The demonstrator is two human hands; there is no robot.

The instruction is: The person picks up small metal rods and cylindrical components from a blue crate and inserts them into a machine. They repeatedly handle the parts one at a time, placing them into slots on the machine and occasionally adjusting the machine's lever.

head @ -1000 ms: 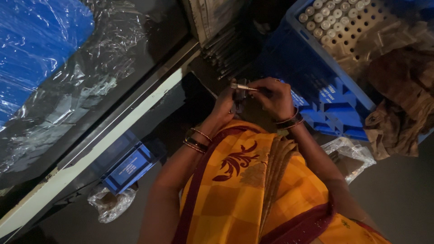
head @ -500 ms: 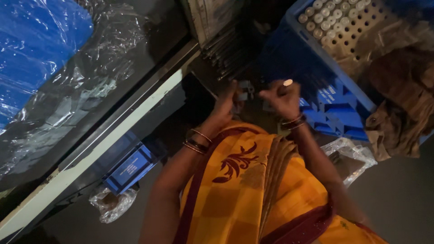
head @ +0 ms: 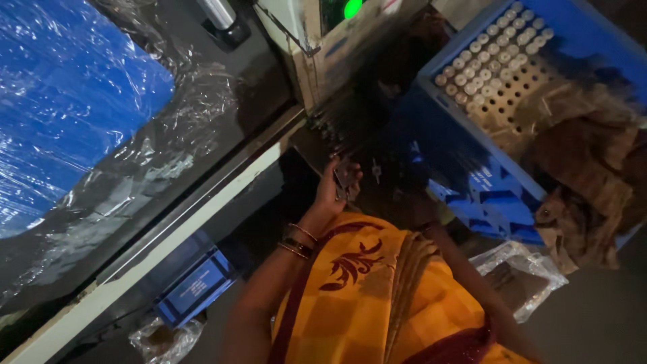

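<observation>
My left hand (head: pixel 335 191) is raised in front of me with bangles on the wrist. Its fingers curl around a small dark metal piece (head: pixel 345 180). It hovers at the edge of the dark work surface (head: pixel 317 145), below a row of thin dark metal rods (head: pixel 350 118). My right forearm (head: pixel 465 276) reaches up toward the blue crate (head: pixel 485 195). My right hand (head: pixel 404 162) is only a dark motion smear past the wrist, so its grip is unreadable. An orange and yellow garment (head: pixel 377 296) covers my lap.
A tray of several pale round caps (head: pixel 495 57) sits in the blue crate, with brown cloth (head: pixel 586 162) beside it. A machine with a green light (head: pixel 352 8) stands ahead. Crinkled plastic sheeting (head: pixel 101 135) covers the left. A blue box (head: pixel 195 286) and plastic bags (head: pixel 522 273) lie low.
The hands were together holding a small piece. The right hand has pulled away upward and now blurs, while the left hand stays with the dark piece. The view has tilted slightly.
</observation>
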